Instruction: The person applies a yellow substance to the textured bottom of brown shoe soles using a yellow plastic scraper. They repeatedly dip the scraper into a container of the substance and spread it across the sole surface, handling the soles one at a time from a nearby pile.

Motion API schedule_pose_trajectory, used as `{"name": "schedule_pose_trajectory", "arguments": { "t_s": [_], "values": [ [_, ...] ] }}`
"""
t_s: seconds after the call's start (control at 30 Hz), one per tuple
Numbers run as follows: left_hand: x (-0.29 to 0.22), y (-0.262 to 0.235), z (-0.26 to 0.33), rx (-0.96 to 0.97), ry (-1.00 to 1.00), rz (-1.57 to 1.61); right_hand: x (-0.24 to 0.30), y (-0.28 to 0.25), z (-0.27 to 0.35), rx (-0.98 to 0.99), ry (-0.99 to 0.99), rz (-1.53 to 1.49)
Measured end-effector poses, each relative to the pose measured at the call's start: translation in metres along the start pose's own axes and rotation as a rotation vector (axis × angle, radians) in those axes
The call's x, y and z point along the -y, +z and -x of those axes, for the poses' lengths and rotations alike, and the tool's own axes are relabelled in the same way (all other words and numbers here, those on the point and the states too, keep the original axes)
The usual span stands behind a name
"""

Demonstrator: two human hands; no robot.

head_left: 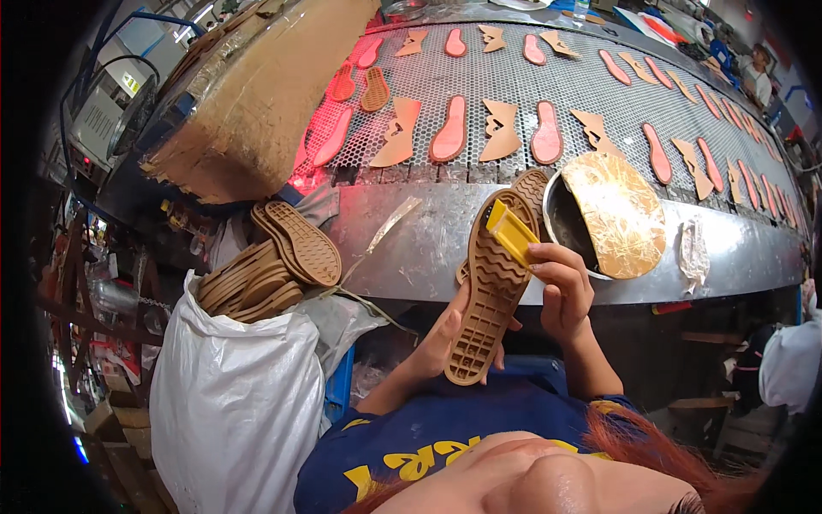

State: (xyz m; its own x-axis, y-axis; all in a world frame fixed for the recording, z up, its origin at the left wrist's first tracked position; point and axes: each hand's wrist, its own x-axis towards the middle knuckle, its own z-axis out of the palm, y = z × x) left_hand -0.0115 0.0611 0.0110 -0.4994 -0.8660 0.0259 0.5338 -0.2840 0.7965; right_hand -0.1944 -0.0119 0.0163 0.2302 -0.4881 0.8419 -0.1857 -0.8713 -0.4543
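A white sack point(235, 403) of tan soles stands left of a perforated metal conveyor point(548, 81) carrying pink insoles. At its near edge, the left hand point(445, 338) grips a tan rubber sole point(492, 287) upright; the right hand point(561, 287) pinches a yellow brush point(512, 231) against it.

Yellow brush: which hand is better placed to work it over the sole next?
Probably the right hand: it already grips the yellow brush at the sole, while the left hand supports that sole from behind.
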Motion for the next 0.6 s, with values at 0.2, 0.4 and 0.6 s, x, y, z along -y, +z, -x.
{"name": "schedule_pose_trajectory", "arguments": {
  "t_s": [0.2,0.4,0.6],
  "values": [
    [-0.002,0.001,0.000,-0.003,-0.014,0.005,0.003,-0.006,0.000,0.086,0.000,-0.134],
    [-0.005,0.002,-0.001,-0.005,-0.008,0.035,0.009,-0.010,0.006,0.143,0.038,-0.265],
    [-0.005,0.001,-0.004,-0.002,0.002,0.129,0.016,-0.011,0.013,0.145,0.034,-0.280]
  ]
}}
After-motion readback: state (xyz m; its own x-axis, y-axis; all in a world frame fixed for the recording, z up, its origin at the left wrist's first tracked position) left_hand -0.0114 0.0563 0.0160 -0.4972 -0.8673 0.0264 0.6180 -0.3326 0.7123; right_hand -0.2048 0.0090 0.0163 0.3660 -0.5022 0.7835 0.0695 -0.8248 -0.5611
